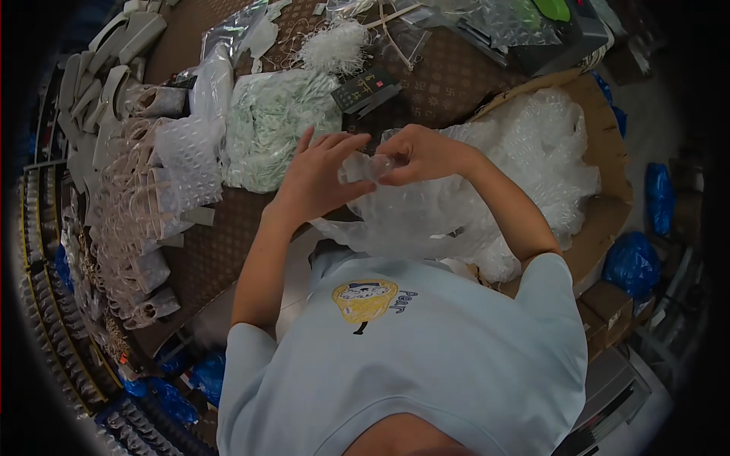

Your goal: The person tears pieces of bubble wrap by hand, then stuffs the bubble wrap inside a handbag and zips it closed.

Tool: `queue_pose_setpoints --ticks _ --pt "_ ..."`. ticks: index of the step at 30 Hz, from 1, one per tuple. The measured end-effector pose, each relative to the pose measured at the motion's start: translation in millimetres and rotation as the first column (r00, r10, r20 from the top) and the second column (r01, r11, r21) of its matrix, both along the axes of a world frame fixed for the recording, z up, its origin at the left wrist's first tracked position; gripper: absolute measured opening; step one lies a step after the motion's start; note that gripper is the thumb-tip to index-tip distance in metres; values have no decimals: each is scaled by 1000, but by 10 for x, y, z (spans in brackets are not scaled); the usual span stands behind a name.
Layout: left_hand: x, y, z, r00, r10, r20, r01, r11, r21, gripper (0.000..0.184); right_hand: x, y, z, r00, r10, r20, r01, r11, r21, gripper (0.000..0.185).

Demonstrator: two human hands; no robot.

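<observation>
Near the middle of the view my right hand [420, 154] pinches a small clear plastic piece [382, 165] between bent fingers. My left hand [323, 171] faces it from the left, its fingers spread and curved around the side of the piece; whether the thumb touches it is hard to tell. Beneath both hands lies translucent plastic wrap [411, 209], which runs right into a heap of bubble wrap [536, 144]. A bag of pale green wrapped items [277, 125] is just beyond my left hand.
Rows of wrapped beige items [133, 205] and grey pieces [125, 38] line the left. A black card [366, 90] and white shredded strings [336, 45] lie at the back. Cardboard [608, 152] edges the right side, with blue bags [633, 264] beyond.
</observation>
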State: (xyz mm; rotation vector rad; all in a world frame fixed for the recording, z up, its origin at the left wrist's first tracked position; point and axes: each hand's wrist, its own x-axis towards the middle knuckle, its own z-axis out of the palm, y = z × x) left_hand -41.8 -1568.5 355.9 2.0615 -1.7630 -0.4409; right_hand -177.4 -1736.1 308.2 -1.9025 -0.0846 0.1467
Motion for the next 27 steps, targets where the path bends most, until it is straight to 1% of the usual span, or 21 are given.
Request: queue_pose_setpoints --ticks 1,2,4,5,6,7,8,9,10,11,15,17,19,20,21,23,24,26,27 --pt "34 -44 -73 990 -97 -102 102 994 45 46 -25 -9 57 998 -16 -67 18 1000 23 13" --pt "65 -78 -102 990 -89 -108 94 995 43 46 -51 -18 84 990 -34 -134 41 998 46 12" --pt "108 -119 -136 929 -88 -359 198 939 283 32 -91 -24 -34 988 -39 -148 49 997 67 14" --pt "101 -104 -155 929 -86 -360 196 940 281 32 -109 -36 -75 986 -49 -157 64 994 87 15" --pt "85 -80 -188 805 81 -588 143 935 326 27 -124 -55 -81 986 -48 -159 62 994 87 15" --pt "74 -61 -220 606 244 -757 107 918 381 23 -138 -77 -88 988 -50 -149 73 986 149 16" --pt "76 -38 -248 605 244 -758 109 918 382 23 -161 -103 -99 989 -54 -141 84 974 212 18" --pt "97 -9 -271 531 266 -805 107 921 375 20 -189 -145 -123 988 -56 -142 85 973 213 18" --pt "121 16 -287 454 284 -845 105 924 368 17 -218 -195 -158 979 -15 -203 54 980 190 18" --pt "138 38 -297 455 283 -845 106 924 367 17 -242 -231 -185 964 25 -263 21 985 169 19" --pt "179 132 -314 437 284 -853 101 927 360 16 -291 -266 -229 958 50 -282 8 980 199 18" --pt "208 183 -317 424 292 -858 104 925 366 16 -300 -299 -213 943 63 -326 -9 987 163 21" --pt "250 248 -329 344 338 -876 59 923 379 17 -308 -332 -319 936 82 -341 -34 989 144 23" --pt "278 284 -334 343 337 -877 58 924 378 17 -313 -343 -353 929 101 -356 -60 991 123 25" --pt "308 328 -338 366 362 -857 25 917 398 19 -328 -346 -364 929 102 -356 -62 991 122 25" --pt "364 402 -388 387 388 -836 -12 909 416 21 -344 -322 -360 936 101 -338 -13 968 252 22" --pt "388 431 -445 411 385 -826 -18 909 416 22 -338 -307 -333 936 101 -338 -14 968 251 22" --pt "340 399 -402 435 382 -816 -22 910 414 24 -291 -257 -222 889 99 -447 19 967 253 16" --pt "261 353 -380 648 325 -689 -104 934 342 27 -264 -211 -161 889 100 -447 18 968 251 16"
